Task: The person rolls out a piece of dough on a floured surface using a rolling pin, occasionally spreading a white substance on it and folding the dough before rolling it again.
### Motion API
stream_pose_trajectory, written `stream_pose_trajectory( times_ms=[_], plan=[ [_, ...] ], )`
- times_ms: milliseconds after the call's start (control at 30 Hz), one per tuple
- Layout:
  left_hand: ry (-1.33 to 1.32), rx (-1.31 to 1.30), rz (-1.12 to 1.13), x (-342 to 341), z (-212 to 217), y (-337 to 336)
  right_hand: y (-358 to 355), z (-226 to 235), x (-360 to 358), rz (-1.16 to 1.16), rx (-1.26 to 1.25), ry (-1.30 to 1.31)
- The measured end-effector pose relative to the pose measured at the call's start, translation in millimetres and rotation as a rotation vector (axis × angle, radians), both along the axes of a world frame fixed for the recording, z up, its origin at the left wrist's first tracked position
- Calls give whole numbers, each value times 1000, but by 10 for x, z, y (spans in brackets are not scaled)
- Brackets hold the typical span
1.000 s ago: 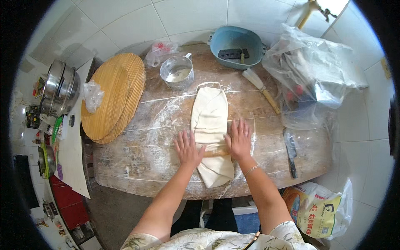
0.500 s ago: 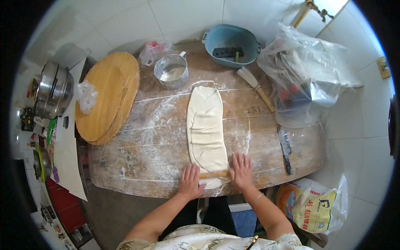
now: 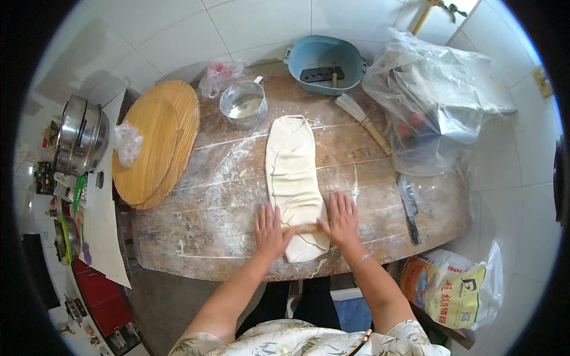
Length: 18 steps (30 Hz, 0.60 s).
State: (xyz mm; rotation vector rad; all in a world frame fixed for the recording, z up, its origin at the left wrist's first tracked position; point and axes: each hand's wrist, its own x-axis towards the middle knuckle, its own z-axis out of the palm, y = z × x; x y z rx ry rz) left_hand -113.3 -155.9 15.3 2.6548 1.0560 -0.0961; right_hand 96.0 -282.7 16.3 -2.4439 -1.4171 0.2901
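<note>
A long strip of pale dough [image 3: 291, 172] lies lengthwise on the floured wooden board [image 3: 208, 207], with several creases across its middle. Across its near part rests a thin wooden rolling pin [image 3: 301, 228]. My left hand [image 3: 271, 230] presses flat over the pin's left end, fingers stretched forward. Over the right end lies my right hand [image 3: 342, 219], also open, its thumb pointing in at the pin. Both palms hide the pin's ends. Behind the pin, the dough nearest me looks flat and smooth.
Round wooden lids [image 3: 151, 148] lie at the left. Along the back are a metal cup [image 3: 244, 101] with white powder and a blue-grey basin [image 3: 326, 59]. A brush [image 3: 363, 121], a knife [image 3: 409, 213] and a plastic-covered object [image 3: 433, 101] are on the right; a printed sack [image 3: 445, 291] stands below.
Both hands and the rolling pin have moved forward along the dough, away from me. More of the dough's near end now shows behind the pin, and its creases sit closer together.
</note>
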Motion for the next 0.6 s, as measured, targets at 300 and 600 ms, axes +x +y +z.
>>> stream_pose_trajectory(
  times_ms=[300,600],
  plan=[
    [-82,-264,-406,-940,310,-767,-1219,193,-417,190,23,129],
    [9,-97,4,-328,115,-414,-356,175,-225,54,-147,58]
  ],
)
